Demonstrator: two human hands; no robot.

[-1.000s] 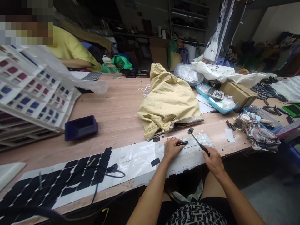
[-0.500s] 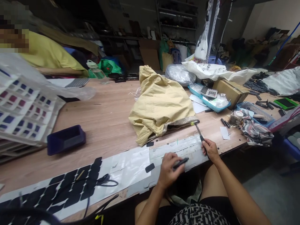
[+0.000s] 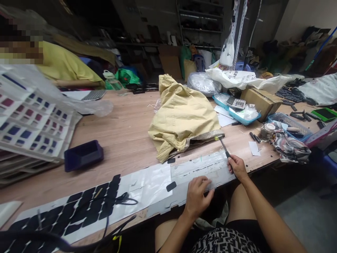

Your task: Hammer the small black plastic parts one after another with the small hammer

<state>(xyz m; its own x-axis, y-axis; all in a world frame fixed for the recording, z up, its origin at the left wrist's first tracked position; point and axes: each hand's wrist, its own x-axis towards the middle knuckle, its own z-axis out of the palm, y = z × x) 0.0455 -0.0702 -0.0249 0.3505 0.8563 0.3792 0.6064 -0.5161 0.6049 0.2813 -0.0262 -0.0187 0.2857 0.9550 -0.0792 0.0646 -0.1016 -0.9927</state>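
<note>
My right hand (image 3: 237,167) is closed round the black handle of a small hammer (image 3: 222,144); the hammer's head lies by the hem of a yellow sack (image 3: 181,116). My left hand (image 3: 198,195) is curled at the table's front edge, over a long white strip (image 3: 195,168). What its fingers hold is hidden. A small black piece (image 3: 171,186) lies on the strip just left of that hand. Farther left the strip carries several black cut-out shapes (image 3: 79,209) and a black cable (image 3: 123,200).
A dark blue tray (image 3: 83,154) and stacked swatch cards (image 3: 28,123) sit on the left. A person in yellow (image 3: 60,66) sits at the back left. At the right are a calculator (image 3: 235,102), a cardboard box (image 3: 260,100), a blue basket (image 3: 289,123) and patterned cloth (image 3: 289,147).
My left hand has pulled back from the strip to the table edge, and the black tool it held no longer shows. My right hand swung the hammer away to the right.
</note>
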